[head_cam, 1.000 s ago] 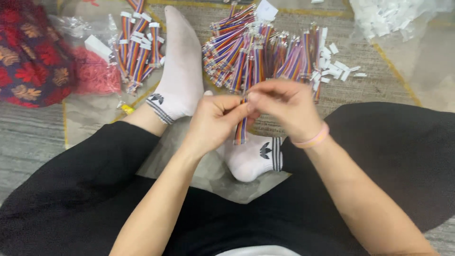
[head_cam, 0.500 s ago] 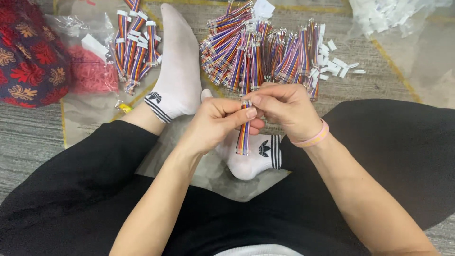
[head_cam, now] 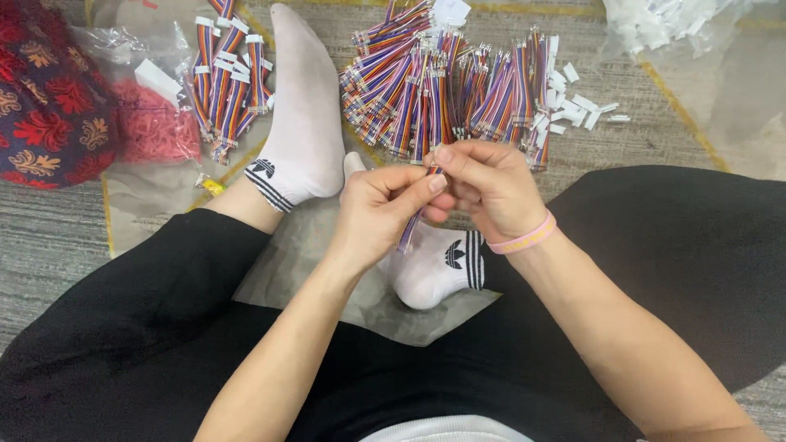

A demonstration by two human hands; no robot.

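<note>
Both the left hand and right hand pinch one striped wire bundle, just before the big wire heap; seating its end seems next.

We're looking down at a grey woven floor with a yellow line running across it at the upper right. Spread on it is a sheet of clear plastic film, and our feet in white socks rest on that sheet. Ahead of us lies a big heap of multicoloured wire bundles, with loose white connectors just beside its right edge. To the left sits a smaller pile of wire bundles, near a bag of red bits and a dark red patterned cushion. At the top right lies another clear bag of white parts.
</note>
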